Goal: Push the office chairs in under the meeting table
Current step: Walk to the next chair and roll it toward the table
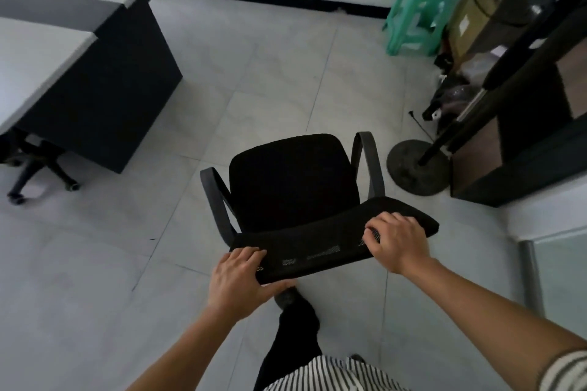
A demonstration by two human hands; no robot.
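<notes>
Your left hand (236, 279) and right hand (397, 241) both grip the chair (292, 174) by its backrest top, while the surface (41, 67) lies ahead-left, nearer your left.

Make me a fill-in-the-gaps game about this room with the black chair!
1. The left hand and the right hand hold the black mesh office chair by the top of its ____.
2. The small plastic stool is coloured ____.
3. The white-topped meeting table with dark side panels stands on the person's ____ side.

Missing words: backrest; green; left.
</notes>
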